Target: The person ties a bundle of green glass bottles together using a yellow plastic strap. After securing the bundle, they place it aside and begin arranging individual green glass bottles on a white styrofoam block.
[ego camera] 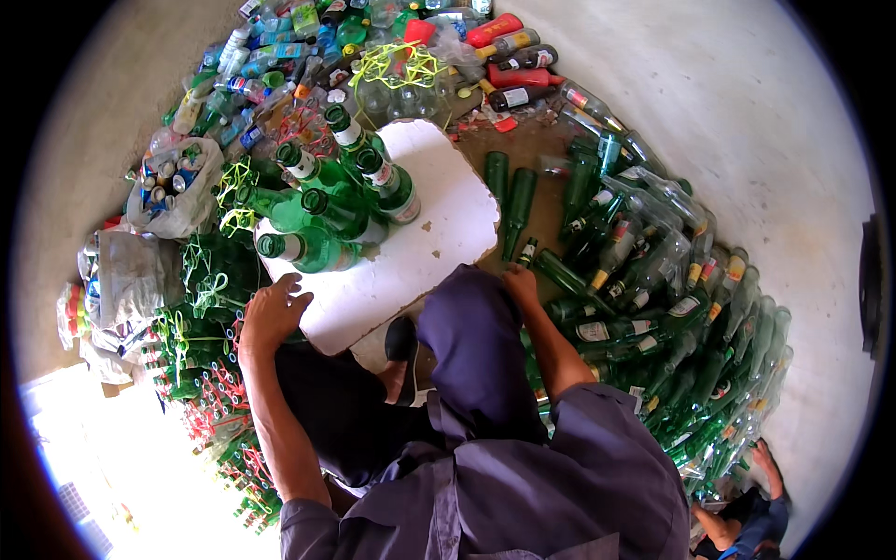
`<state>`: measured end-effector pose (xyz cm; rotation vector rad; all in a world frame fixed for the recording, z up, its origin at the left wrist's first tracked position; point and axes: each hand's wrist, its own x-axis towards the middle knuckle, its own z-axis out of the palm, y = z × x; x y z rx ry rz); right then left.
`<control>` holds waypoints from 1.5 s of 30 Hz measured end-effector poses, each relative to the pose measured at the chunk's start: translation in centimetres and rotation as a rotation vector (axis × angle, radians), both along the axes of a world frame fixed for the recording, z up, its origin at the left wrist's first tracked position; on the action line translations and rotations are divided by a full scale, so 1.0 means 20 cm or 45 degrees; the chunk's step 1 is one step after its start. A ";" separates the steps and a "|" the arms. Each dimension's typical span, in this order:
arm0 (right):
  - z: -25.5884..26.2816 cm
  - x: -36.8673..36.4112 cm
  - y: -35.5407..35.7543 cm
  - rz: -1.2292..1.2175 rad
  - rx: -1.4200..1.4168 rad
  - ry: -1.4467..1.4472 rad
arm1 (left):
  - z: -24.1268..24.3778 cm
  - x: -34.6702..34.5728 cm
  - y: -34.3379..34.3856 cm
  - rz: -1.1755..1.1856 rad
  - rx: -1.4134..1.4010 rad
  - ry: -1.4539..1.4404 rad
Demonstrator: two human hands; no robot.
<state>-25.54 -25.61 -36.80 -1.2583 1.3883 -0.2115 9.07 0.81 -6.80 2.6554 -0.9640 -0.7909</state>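
Several green glass bottles [308,252] stand upright in a cluster on a white board [448,231] with chipped edges, in front of my knees. My left hand [273,315] is beside the board's left edge, just short of the nearest bottle. Its fingers are apart and hold nothing. Beyond my right knee, my right hand [521,283] has its fingers closed around a green glass bottle [527,252] with a label on its neck. The hand and knee hide most of that bottle. Two more green bottles [520,203] lie on the floor just ahead of it.
A large heap of glass bottles [651,280] lines the right wall. Tied bottle bundles [210,336] stand at the left, near a bag of cans [175,203]. Plastic bottles [273,52] pile up at the back. Another person [745,518] is at lower right.
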 end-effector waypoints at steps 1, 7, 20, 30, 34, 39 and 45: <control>-0.01 0.02 -0.01 0.015 -0.012 -0.003 | 0.00 0.00 -0.01 -0.006 -0.009 0.002; -0.15 0.13 -0.10 0.065 0.177 0.074 | 0.00 0.01 -0.01 -0.068 -0.009 -0.049; -0.46 0.10 -0.16 -0.032 0.247 -0.059 | 0.06 0.01 -0.04 -0.033 0.044 -0.068; -0.27 -0.04 -0.12 -0.172 -0.574 0.491 | 0.04 0.01 -0.03 -0.118 -0.075 -0.041; -0.23 -0.07 -0.19 -0.302 -0.955 0.437 | 0.04 0.01 -0.02 -0.094 -0.077 -0.027; 0.10 -0.08 -0.38 -0.083 -0.750 0.431 | 0.04 0.01 0.00 -0.093 -0.075 -0.051; 0.23 -0.19 -0.65 0.177 -1.102 0.520 | 0.06 -0.01 0.00 -0.091 -0.080 -0.049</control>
